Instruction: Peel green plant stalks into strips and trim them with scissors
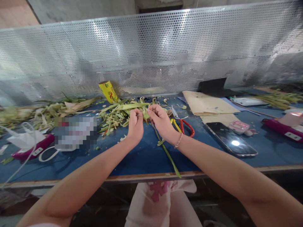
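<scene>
over the flat blue counter (142, 161), the left hand (136, 126) and right hand (162, 123) pinch the pale leafy top (145, 118) of a long thin green stem (169, 154) between them, where soft fingertips should stop tearing.

Your two hands meet over a leafy green piece (145, 117) at the middle of the counter (142, 164).
Your left hand (136, 124) and your right hand (161, 121) have thumb and fingers pinched together on this piece, one from each side, though the exact hold is too small to tell; on your right wrist there is a bracelet (179, 140). A thin green stem (170, 159) runs from beneath your right hand down to the near edge. Behind and left of your hands lies a heap of green cuttings (111, 121), with a yellow tube (108, 90) leaning behind it. Just beside your right hand are scissors with a red handle (188, 127); farther right lie a dark phone (230, 138) and brown paper sheets (208, 104).
</scene>
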A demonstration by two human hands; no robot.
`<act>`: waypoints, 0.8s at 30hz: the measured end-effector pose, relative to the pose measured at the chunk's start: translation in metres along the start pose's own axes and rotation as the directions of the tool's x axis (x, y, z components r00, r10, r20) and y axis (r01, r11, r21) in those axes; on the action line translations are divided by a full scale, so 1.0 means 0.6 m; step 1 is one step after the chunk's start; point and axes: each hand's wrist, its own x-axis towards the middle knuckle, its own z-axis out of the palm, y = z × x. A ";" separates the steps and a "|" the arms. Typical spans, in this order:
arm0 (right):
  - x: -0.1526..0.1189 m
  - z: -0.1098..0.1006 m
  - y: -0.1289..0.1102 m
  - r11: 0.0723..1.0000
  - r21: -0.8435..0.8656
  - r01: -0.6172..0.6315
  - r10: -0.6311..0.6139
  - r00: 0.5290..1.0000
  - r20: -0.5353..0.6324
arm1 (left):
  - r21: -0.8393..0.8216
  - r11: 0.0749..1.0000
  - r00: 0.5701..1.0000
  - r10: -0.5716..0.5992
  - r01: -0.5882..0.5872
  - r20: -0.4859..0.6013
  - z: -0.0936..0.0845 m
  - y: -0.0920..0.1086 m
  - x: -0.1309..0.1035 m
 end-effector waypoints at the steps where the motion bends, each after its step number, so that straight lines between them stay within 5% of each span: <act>1: -0.002 0.004 -0.001 1.000 0.003 -0.005 0.005 1.000 -0.005 | -0.018 1.000 1.000 -0.016 0.015 -0.020 0.001 -0.001 -0.001; 6: -0.016 0.022 -0.006 1.000 -0.014 -0.028 0.028 1.000 -0.010 | 0.052 0.998 0.991 -0.025 0.033 -0.133 0.001 0.004 -0.006; 14: -0.016 0.021 -0.003 0.993 0.120 0.005 0.000 0.999 -0.037 | 0.081 0.996 0.993 0.052 -0.044 -0.107 -0.003 0.005 -0.007; 24: -0.014 0.015 -0.013 0.993 0.118 0.007 -0.001 0.999 -0.049 | -0.081 0.989 0.987 -0.134 0.127 -0.087 0.003 0.025 -0.008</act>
